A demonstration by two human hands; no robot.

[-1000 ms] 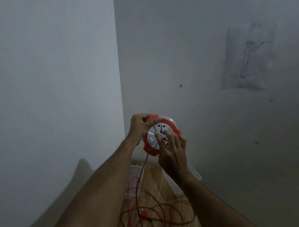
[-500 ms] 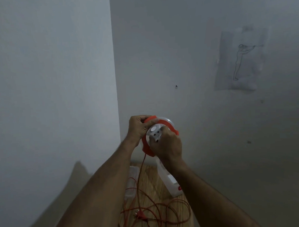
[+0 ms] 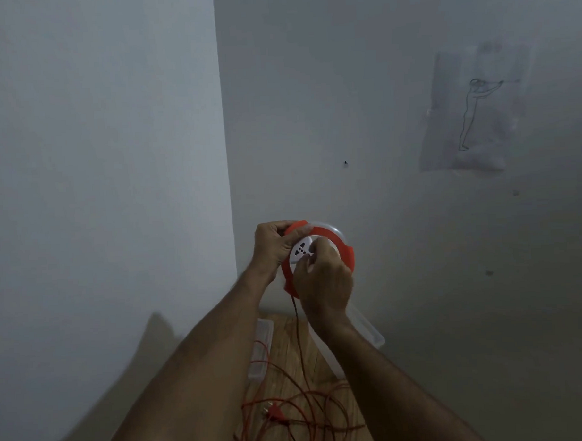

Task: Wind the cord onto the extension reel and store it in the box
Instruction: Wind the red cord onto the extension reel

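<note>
Both hands hold the orange extension reel [image 3: 317, 252] up before the wall corner: left hand [image 3: 271, 246] grips its upper left rim, right hand [image 3: 324, 279] curls over its white socket face. Orange cord [image 3: 300, 353] hangs to loose loops on the wooden table [image 3: 288, 333], near a clear plastic box [image 3: 368, 330].

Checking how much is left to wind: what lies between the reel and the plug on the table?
Head view: loose red cord hangs from the reel and coils tangled around the plug.
</note>
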